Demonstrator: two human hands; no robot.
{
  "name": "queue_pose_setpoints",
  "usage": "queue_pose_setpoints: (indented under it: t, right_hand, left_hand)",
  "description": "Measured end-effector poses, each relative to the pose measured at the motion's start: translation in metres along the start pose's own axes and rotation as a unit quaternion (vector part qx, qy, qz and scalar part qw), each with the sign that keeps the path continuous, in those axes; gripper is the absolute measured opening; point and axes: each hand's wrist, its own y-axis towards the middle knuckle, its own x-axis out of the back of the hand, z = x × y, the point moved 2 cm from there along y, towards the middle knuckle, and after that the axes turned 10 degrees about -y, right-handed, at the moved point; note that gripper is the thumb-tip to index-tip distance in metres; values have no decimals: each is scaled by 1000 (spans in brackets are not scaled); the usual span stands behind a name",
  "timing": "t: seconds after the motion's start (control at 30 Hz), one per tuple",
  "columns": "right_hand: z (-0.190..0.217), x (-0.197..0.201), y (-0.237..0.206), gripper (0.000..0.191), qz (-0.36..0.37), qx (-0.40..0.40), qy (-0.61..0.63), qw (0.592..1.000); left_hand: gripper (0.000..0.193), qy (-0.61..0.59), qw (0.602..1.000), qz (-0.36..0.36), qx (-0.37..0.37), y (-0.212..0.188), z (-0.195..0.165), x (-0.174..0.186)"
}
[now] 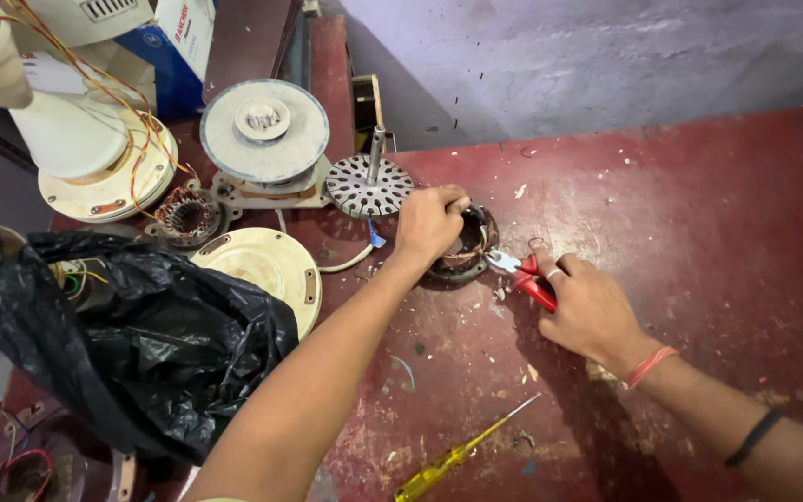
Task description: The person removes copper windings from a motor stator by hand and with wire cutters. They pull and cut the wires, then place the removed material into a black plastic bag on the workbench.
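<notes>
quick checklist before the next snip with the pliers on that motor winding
1. Left hand steadies the stator: ok, it rests on top of it.
2. Right hand grips the red-handled pliers: ok.
3. Plier tips at the stator's edge: ok, though whether they close on a wire, cannot tell.
4. Stator flat on the red table: ok.
5. Left fingers away from the plier tips: not ok, they lie close.
6. Yellow screwdriver out of the way: ok, it lies nearer the table's front edge.
</notes>
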Motion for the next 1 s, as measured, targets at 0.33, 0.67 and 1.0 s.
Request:
queue_pose_setpoints:
  t: [0.33, 0.67, 1.0]
  right_hand:
    - [17, 73, 22, 97, 96, 71, -178, 977]
    - [22, 39, 8, 97, 114, -12, -59, 992]
    - [8, -2, -1, 81, -4, -42, 34, 999]
  left_hand:
    - [12, 8, 1000, 4, -2, 1, -1, -1]
    - [12, 4, 1000, -8, 4, -3, -2, -1]
    - [13, 6, 1000, -5, 10, -2, -6, 1]
